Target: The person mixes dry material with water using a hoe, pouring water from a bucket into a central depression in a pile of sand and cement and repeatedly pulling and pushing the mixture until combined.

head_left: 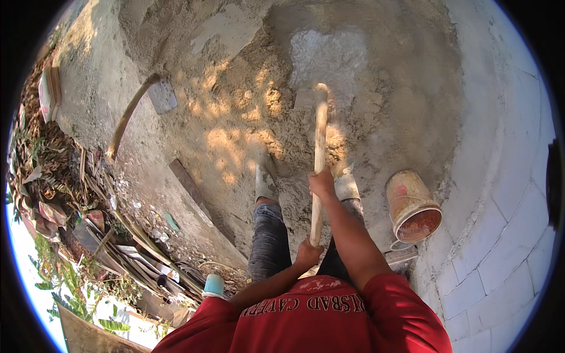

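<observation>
Both of my hands are closed round the wooden handle of a hoe (320, 132). My left hand (309, 254) grips near the handle's lower end, close to my body. Farther up the shaft is my right hand (322, 183). The hoe's head lies at the far end, in wet grey mortar (406, 88), and its blade is hard to tell from the mix. A shiny watery patch (328, 56) spreads just beyond it. Sandy, drier clumps (235, 147) lie left of the handle. My boots stand in the mix on either side of the shaft.
A dirty bucket (414, 206) lies tipped on the right, near a white block wall (500, 247). At left rests a second hoe (125, 120) with a curved handle. A plank (191, 187), a pale cup (214, 285) and piled sticks and debris (126, 235) line the left side.
</observation>
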A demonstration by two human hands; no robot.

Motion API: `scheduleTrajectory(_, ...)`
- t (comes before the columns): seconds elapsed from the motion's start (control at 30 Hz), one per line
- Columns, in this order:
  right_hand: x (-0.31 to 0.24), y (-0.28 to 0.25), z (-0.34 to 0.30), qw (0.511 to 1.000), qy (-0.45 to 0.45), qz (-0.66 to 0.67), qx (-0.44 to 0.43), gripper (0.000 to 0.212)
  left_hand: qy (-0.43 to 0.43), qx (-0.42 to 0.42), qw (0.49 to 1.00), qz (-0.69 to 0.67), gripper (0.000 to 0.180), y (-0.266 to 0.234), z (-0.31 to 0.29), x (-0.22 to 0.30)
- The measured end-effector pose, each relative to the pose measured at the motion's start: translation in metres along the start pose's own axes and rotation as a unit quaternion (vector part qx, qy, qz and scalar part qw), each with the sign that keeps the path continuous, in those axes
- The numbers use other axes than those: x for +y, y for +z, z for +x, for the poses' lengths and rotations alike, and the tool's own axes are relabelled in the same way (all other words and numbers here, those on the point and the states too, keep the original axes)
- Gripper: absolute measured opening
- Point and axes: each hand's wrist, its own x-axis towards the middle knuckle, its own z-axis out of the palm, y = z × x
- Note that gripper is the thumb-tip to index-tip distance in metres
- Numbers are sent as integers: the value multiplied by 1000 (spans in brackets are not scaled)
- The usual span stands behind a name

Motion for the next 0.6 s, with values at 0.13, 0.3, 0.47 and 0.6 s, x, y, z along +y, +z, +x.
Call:
scheduleTrajectory(0.13, 85, -1, -8, 996, -19, 35, 76, 47, -26, -53, 995, 75, 43, -9, -44, -10)
scheduleTrajectory(0.3, -3, -62, -80, 991, -27, 121, 50, 38, 54, -13, 996, 73, 42, 11, -34, -21)
scheduleTrajectory(0.47, -79, -103, -12, 961, -137, 204, 124, 35, 183, 60, 966, 174, 38, -2, 49, 70)
scheduleTrajectory(0.6, -40, -72, 75, 968, -106, 124, 192, 26, 82, -28, 986, 145, 40, -26, 57, 93)
